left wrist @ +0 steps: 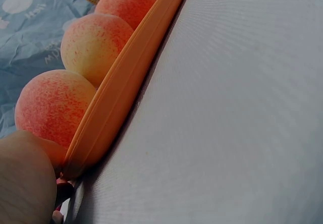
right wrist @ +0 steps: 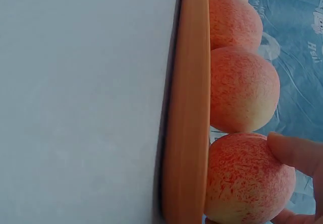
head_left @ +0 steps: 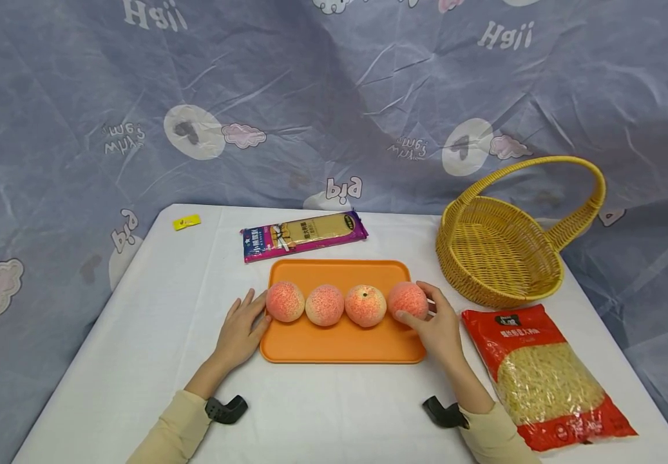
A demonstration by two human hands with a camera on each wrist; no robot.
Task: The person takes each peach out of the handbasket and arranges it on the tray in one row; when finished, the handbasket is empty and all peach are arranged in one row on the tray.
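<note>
Four peaches would be a row; several peaches, reddish and speckled, sit side by side across an orange tray (head_left: 342, 348). My right hand (head_left: 440, 328) holds the rightmost peach (head_left: 406, 299), thumb on its near side and fingers round its far side. In the right wrist view, that peach (right wrist: 250, 181) shows between the thumb and fingers, close to the tray's near wall (right wrist: 186, 113). At the tray's left edge, my left hand (head_left: 239, 332) lies with fingers extended beside the leftmost peach (head_left: 285, 301). Part of this hand (left wrist: 25, 178) overlaps the tray corner in the left wrist view.
Behind the tray lies a purple noodle packet (head_left: 305, 235), with a small yellow packet (head_left: 187, 222) at the back left. To the right stand a yellow wicker basket (head_left: 467, 277) with a tall handle and a red bag of pasta (head_left: 548, 380).
</note>
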